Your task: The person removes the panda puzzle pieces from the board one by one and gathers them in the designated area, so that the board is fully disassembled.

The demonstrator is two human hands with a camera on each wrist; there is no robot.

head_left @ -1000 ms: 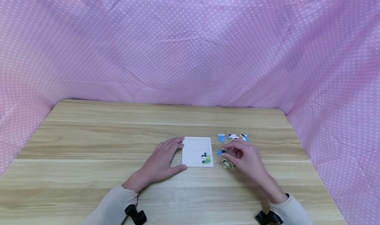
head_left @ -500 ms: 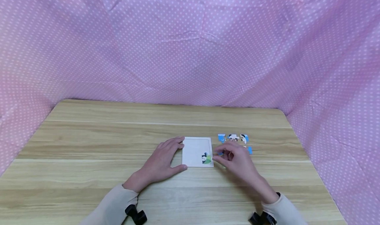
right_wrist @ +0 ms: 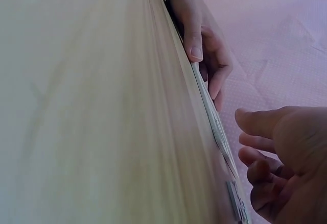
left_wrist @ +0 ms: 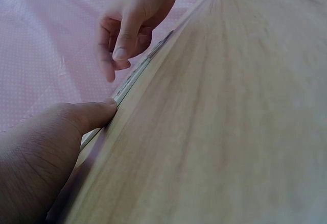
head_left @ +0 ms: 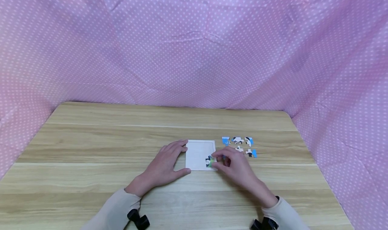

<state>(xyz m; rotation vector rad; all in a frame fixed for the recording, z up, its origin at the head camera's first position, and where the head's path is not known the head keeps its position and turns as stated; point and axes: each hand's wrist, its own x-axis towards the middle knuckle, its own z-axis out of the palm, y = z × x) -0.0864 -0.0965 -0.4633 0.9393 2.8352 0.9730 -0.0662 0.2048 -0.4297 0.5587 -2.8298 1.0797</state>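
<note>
A white square puzzle board (head_left: 197,152) lies flat on the table, and one panda-and-green puzzle piece (head_left: 208,161) sits in its lower right corner. My left hand (head_left: 162,164) rests at the board's left side, forefinger by the upper corner and thumb (left_wrist: 97,114) by the lower one, fingers fairly straight. Over the board's right edge is my right hand (head_left: 234,164), its thumb and forefinger bent and apart around the placed piece. In the right wrist view nothing shows between that hand's thumb (right_wrist: 260,122) and fingers. Whether its fingertips touch the piece is hard to tell.
Several loose puzzle pieces lie right of the board, among them a blue piece (head_left: 225,140), a panda-face piece (head_left: 237,140) and a blue-edged piece (head_left: 251,153). My right hand covers others. A pink dotted cloth (head_left: 194,55) hangs behind the wooden table (head_left: 121,132).
My right hand has moved left from above the loose pieces to the board's right edge, uncovering pieces at the right. My left hand and the board stay put.
</note>
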